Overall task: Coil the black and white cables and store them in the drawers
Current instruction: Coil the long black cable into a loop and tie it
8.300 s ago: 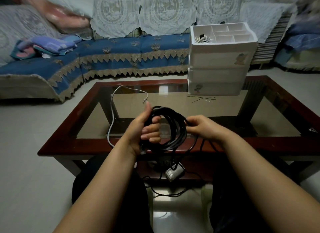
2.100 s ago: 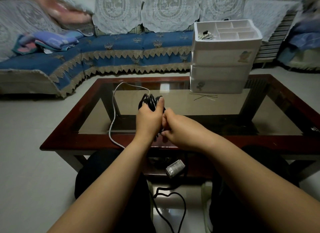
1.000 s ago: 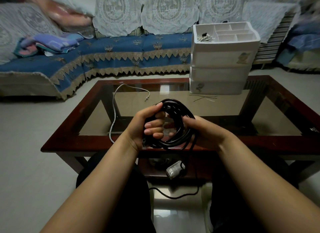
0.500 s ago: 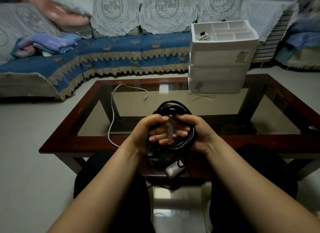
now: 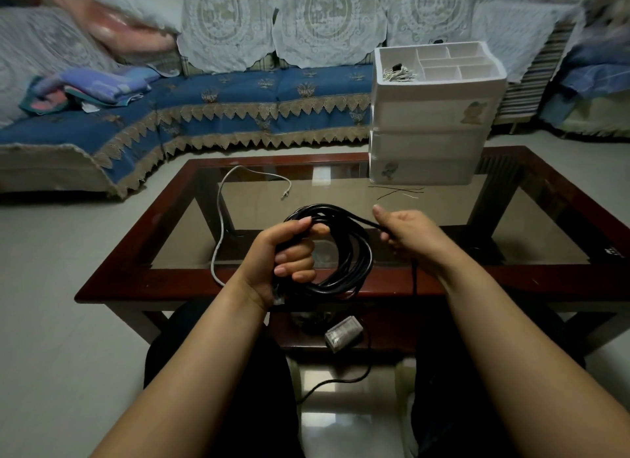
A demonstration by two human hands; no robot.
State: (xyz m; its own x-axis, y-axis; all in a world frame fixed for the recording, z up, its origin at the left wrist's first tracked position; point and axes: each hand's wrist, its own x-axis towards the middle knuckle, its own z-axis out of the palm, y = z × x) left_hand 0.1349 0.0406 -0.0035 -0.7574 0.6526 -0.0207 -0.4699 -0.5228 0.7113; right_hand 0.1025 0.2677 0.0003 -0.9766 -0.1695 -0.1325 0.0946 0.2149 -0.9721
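Sofa (image 5: 238, 96), long and blue with a gold zigzag trim and white lace covers, along the far wall. Folded purple and blue cloths (image 5: 92, 89) on its left seat.

Coffee table (image 5: 511, 280), dark red wood frame with a glass top, in front of the sofa.

Drawer box (image 5: 433, 143), white plastic, three closed drawers stacked, at the table's far right edge. Open tray with small sections on top, a little bundle of thin ties (image 5: 397, 73) in its left section.

Black cable (image 5: 354, 256), wound in a round coil of many loops, held up over the table's near edge, about the middle. One strand out from the top of the coil to the right, then straight down past the near edge. More black cable loose on the floor below.

White cable (image 5: 220, 225), thin and uncoiled, flat on the glass at the left side, from the near edge up to the far edge and then bent right, its plug end on the glass.

Left hand (image 5: 286, 256), fingers curled tight round the left side of the black coil.

Right hand (image 5: 409, 234), fingers curled round the loose black strand, thumb straight up.

Small clear boxy part (image 5: 342, 333), low under the near edge, beside the black cable.

Thin loose black and white ties (image 5: 399, 191) on the glass just in front of the drawer box.
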